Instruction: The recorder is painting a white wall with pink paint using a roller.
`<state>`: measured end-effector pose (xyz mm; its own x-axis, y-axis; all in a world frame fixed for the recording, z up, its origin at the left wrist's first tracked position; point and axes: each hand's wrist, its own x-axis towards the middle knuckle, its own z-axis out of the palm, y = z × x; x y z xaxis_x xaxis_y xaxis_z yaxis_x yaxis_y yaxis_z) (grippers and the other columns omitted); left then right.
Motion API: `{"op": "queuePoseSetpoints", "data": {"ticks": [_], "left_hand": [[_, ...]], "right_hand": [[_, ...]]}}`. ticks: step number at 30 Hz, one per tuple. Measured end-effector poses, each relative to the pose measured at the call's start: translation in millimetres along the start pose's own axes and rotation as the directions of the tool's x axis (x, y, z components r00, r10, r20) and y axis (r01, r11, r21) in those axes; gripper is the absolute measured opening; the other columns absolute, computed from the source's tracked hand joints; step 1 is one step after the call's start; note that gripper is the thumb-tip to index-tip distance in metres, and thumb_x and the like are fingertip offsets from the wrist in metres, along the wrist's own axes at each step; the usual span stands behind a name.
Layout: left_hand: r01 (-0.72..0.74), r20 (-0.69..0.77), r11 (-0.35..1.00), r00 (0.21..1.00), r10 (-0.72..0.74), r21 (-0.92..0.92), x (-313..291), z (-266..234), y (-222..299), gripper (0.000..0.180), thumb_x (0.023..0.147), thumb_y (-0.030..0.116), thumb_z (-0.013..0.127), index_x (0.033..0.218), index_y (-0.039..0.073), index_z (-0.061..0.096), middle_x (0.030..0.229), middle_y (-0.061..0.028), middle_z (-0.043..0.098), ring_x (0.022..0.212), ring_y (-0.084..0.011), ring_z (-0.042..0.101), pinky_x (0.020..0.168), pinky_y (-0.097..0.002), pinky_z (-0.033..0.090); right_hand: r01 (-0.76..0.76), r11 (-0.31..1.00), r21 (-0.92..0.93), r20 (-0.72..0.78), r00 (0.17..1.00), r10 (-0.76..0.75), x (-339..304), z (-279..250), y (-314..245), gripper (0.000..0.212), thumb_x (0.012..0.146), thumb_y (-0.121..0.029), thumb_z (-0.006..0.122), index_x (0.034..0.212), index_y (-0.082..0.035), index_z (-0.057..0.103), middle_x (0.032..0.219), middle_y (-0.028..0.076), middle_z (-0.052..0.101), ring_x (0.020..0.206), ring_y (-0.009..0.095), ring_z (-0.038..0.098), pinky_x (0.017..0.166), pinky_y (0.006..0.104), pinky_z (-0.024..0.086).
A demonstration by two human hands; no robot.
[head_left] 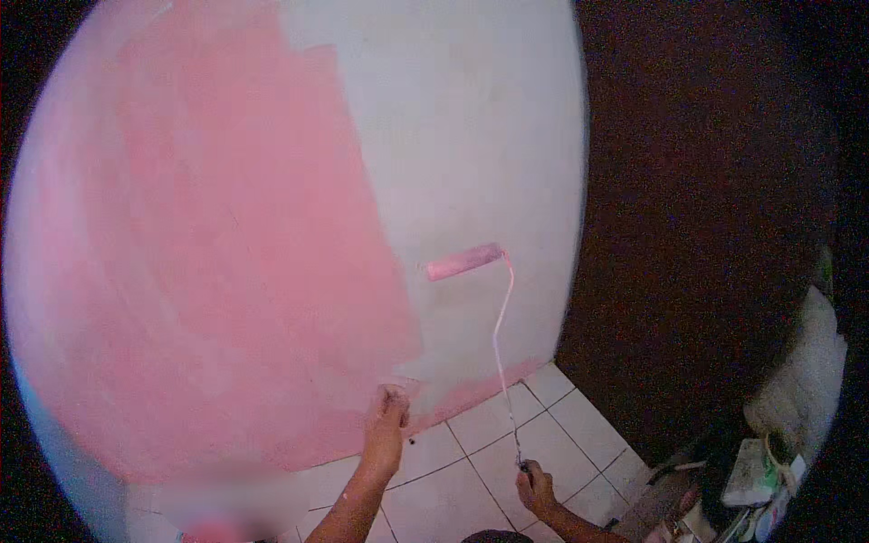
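My right hand (538, 487) is closed around the handle end of a paint roller (464, 262). Its long, thin, bent frame rises from my fist, and the pink-coated sleeve is up by the unpainted pale part of the wall (462, 136). From this view I cannot tell whether the sleeve touches the wall. My left hand (387, 418) is raised near the lower edge of the pink paint (272, 208), fingers curled in. Something pale and thin may show at its fingertips, too faint to name.
White floor tiles (471, 475) meet the wall along a pink-painted strip. A dark brown surface (688, 199) stands to the right. Assorted items, including a whitish box-like thing (751, 475), crowd the lower right. A blurred reddish shape (217, 529) lies at the lower left.
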<state>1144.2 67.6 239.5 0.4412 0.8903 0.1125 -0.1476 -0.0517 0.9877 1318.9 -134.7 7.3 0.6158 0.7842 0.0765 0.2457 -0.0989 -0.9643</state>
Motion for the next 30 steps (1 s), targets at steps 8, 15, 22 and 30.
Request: {"op": "queuePoseSetpoints", "data": {"ticks": [8,15,22,30], "left_hand": [[-0.04,-0.128,0.994,0.991,0.026,-0.106,8.6,-35.0,4.6,0.003,0.083,0.012,0.048,0.082,0.01,0.046,0.069,0.0022,0.038,0.062,-0.0086,0.033,0.056,-0.0234,0.029],[-0.177,-0.131,0.979,0.978,0.164,-0.098,35.8,-41.2,35.7,0.006,0.083,0.013,0.05,0.081,0.01,0.045,0.067,0.0019,0.037,0.061,-0.0086,0.033,0.057,-0.0237,0.028],[0.006,-0.172,0.98,0.984,-0.041,-0.199,39.6,-43.8,-0.9,0.009,0.084,0.015,0.051,0.08,0.011,0.045,0.065,0.0024,0.036,0.059,-0.0084,0.033,0.056,-0.0232,0.028],[-0.047,-0.202,0.986,0.979,0.014,-0.159,34.8,-65.7,-14.2,0.008,0.082,0.015,0.052,0.08,0.012,0.045,0.065,0.0028,0.037,0.059,-0.0083,0.034,0.056,-0.0226,0.028]], "right_hand": [[0.18,0.97,-0.163,0.085,0.982,-0.168,44.9,-3.0,-27.7,0.024,0.09,-0.022,0.046,0.105,-0.004,0.048,0.061,0.013,0.053,0.05,0.022,0.053,0.049,0.034,0.043],[0.368,0.924,-0.102,0.0,0.929,-0.37,112.7,-2.8,-194.1,0.046,0.092,-0.02,0.04,0.135,-0.01,0.028,0.077,0.023,0.057,0.065,0.036,0.058,0.063,0.0397,0.046],[0.325,0.912,-0.252,0.174,0.942,-0.288,87.2,16.4,-120.8,0.05,0.091,-0.015,0.039,0.138,-0.011,0.022,0.066,0.013,0.056,0.055,0.031,0.055,0.054,0.0382,0.044],[-0.067,0.955,-0.289,0.258,0.955,0.146,-26.0,14.6,-7.6,0.046,0.09,-0.015,0.039,0.134,-0.008,0.029,0.108,0.027,0.055,0.092,0.037,0.06,0.076,0.0375,0.047]]}}
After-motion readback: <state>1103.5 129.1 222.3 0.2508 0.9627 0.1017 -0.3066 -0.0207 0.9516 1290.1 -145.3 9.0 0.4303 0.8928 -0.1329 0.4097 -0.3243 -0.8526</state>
